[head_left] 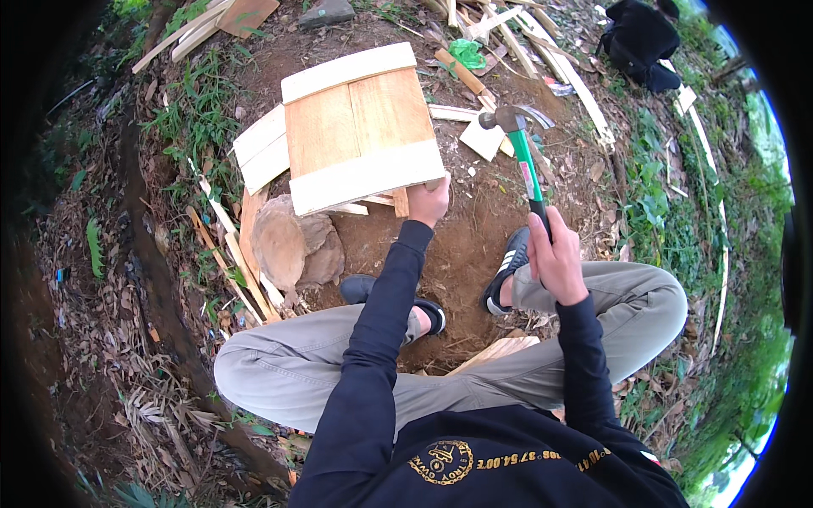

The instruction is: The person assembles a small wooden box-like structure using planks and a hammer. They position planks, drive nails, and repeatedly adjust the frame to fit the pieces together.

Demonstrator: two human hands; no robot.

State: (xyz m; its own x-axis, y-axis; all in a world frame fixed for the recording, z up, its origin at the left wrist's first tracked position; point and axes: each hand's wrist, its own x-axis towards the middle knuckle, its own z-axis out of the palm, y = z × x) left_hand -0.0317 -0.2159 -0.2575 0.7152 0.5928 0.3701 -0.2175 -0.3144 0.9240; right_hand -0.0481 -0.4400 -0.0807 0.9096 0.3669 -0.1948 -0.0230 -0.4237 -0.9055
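A claw hammer (523, 157) with a green and black handle stands raised in my right hand (555, 258), its metal head pointing away from me. My left hand (429, 201) grips the near right corner of a wooden panel assembly (356, 118). Two brown boards make up that piece, with a pale strip across the far end and another across the near end. The fingers of my left hand are partly hidden under the near strip. A short wooden leg-like piece (400, 202) shows below that edge, beside my left hand.
A cut log stump (284, 241) stands left of my feet. Loose planks and offcuts (555, 68) lie on the dirt, with a green plastic bag (467, 53) among them. Another person in dark clothes (639, 42) is at the far right. A wooden board (495, 352) lies under my legs.
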